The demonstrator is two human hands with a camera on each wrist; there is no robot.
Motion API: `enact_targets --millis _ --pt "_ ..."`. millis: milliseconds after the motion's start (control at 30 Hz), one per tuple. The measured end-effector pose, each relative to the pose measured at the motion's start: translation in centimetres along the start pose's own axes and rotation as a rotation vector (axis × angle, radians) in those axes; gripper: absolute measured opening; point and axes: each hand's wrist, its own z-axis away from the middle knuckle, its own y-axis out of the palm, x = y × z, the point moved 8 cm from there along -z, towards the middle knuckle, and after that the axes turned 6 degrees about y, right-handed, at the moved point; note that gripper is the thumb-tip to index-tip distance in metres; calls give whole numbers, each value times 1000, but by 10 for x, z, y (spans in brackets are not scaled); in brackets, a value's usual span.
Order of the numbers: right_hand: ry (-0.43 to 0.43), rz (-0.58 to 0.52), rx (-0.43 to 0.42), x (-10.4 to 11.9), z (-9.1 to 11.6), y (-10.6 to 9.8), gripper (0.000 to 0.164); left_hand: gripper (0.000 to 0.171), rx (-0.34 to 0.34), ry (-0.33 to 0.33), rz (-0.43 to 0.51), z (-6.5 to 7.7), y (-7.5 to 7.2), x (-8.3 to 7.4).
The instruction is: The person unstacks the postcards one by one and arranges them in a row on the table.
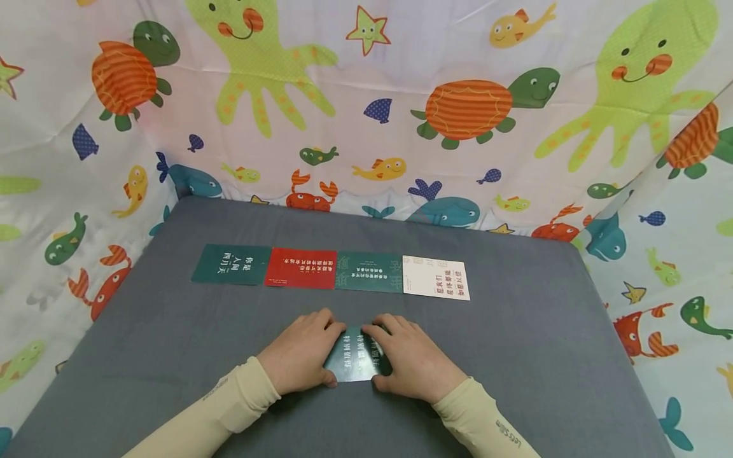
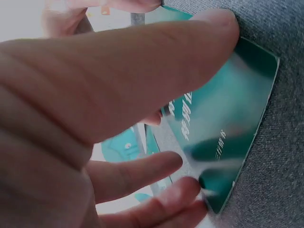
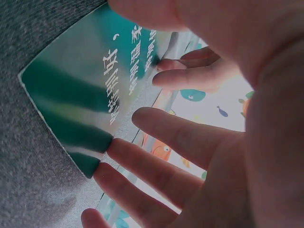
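A glossy dark green card (image 1: 356,362) with white lettering lies near the front middle of the grey table, between the two hands. My left hand (image 1: 302,353) grips it at the left, thumb at the near edge and fingers toward the far edge. On the opposite side, my right hand (image 1: 422,359) holds it the same way. The right wrist view shows fingertips right at the rim of the green card (image 3: 66,95), which looks slightly bowed. In the left wrist view the thumb (image 2: 209,42) covers part of the card's face.
Beyond the hands, cards lie side by side in a row: a green card (image 1: 229,264), a red card (image 1: 301,257), a patterned green card (image 1: 369,283) and a white card (image 1: 424,280). A sea-animal print curtain (image 1: 343,63) surrounds the grey table (image 1: 527,356) at the back and sides.
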Motion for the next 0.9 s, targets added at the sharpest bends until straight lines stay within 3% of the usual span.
enact_targets --millis 200,367,600,900 --pt "-10 7 0 0 -1 0 81 91 -8 -33 72 2 0 1" --pt "-2 -4 12 0 -2 0 80 96 24 -39 116 2 2 0" --pt "20 -33 30 -5 -2 0 81 110 109 -4 76 2 6 -6" --pt "3 -12 19 -5 -2 0 84 103 61 17 48 1 5 -6"
